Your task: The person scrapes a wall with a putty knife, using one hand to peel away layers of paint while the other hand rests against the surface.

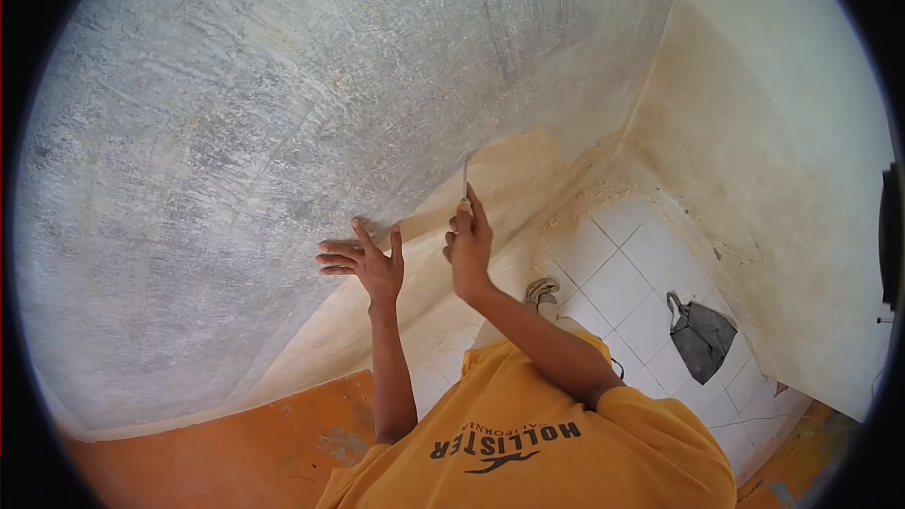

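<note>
My right hand (469, 243) is closed round the handle of a thin scraper (465, 177), its blade edge-on against the wall where grey surface meets a smooth beige patch. To its left, my left hand (370, 262) has its fingers spread and touches the wall, holding nothing. The wall (283, 113) is rough, mottled grey over most of its area. A beige strip (514, 165) runs along its lower part, below the grey edge.
A white tiled floor (603, 254) lies at the wall's foot, with crumbs along the corner. A dark grey bag or cloth (702, 339) rests on the tiles. A stained pale wall (764, 132) rises at right. Orange floor (226, 457) shows at lower left.
</note>
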Tool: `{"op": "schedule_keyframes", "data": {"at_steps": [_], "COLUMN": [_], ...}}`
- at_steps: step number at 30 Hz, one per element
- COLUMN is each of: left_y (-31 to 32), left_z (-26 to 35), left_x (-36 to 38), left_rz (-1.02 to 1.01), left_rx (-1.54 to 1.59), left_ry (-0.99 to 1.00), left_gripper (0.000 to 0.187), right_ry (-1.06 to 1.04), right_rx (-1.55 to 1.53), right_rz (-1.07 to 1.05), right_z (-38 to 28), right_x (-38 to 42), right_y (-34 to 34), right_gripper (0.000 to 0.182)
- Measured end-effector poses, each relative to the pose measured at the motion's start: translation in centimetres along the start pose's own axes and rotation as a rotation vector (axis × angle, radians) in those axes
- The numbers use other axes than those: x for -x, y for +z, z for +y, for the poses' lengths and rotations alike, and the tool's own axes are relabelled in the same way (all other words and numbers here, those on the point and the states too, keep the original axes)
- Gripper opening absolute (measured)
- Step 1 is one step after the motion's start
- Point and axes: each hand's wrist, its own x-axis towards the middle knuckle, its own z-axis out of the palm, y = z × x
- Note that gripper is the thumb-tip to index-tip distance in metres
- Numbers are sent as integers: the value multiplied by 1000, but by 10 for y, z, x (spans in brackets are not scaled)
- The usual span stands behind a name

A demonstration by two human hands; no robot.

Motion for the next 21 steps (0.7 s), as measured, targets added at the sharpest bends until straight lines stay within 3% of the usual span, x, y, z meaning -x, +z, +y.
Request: {"op": "schedule_keyframes", "data": {"at_steps": [4, 5, 6, 11, 15, 20, 21], "left_y": [8, 9, 8, 10, 5, 6, 7], "left_z": [9, 8, 4, 7, 11, 8, 6], "left_x": [-4, -7, -8, -3, -5, 1, 0], "left_rz": [94, 124, 108, 89, 74, 6, 9], "left_rx": [-22, -24, -28, -33, 12, -43, -47], "left_ry": [4, 19, 22, 11, 2, -18, -13], "left_gripper": [102, 104, 104, 105, 103, 105, 105], "right_ry": [-118, -72, -48, -83, -36, -286, -269], "right_rx": [112, 16, -21, 24, 10, 246, 168], "right_rz": [-53, 20, -39, -43, -42, -47, -29], "right_z": [20, 13, 2, 30, 11, 56, 50], "right_x": [14, 4, -6, 11, 0, -3, -7], "right_y": [9, 5, -4, 4, -8, -10, -8], "right_gripper": [49, 48, 48, 48, 48, 49, 49]}}
